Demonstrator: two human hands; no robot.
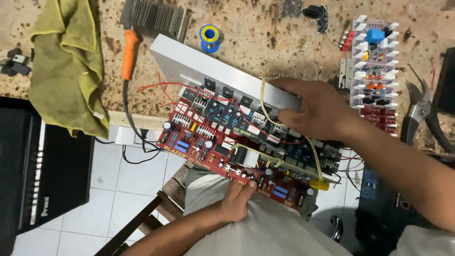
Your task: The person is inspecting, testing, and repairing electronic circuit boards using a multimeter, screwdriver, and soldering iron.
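Big red circuit board point(246, 147) dead centre, packed with components, bolted to flat grey aluminium heatsink point(208, 71) running toward 11 o'clock. Left hand point(237, 199) pinches board's near edge at 6. Right hand point(315, 111) curls over heatsink top edge at 2. Orange-handled soldering iron point(129, 54) at 10, crumpled green rag point(71, 61) beside it.
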